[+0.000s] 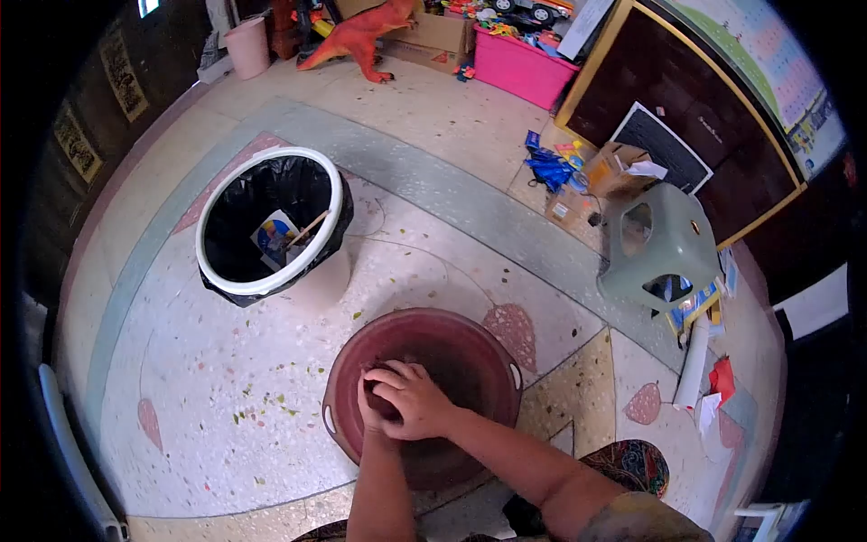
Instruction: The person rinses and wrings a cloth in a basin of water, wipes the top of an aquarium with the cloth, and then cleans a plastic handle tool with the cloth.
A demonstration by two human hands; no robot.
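A round, dark red basin [492,361] with handle slots in its rim sits on the floor in front of me. My left hand [370,408] and my right hand [417,404] are cupped together over its left part. The right hand's fingers curl over toward the left hand and touch it. A dark patch shows between the palms; I cannot tell whether it is a held thing or the basin behind. The basin's inside looks dark, and its contents cannot be made out.
A bin [206,262] lined with a black bag stands ahead on the left, with a packet and a stick inside. Small green bits lie on the floor. Farther off are a grey-green stool [664,230], a pink toy box [519,72] and an orange toy dinosaur [357,41].
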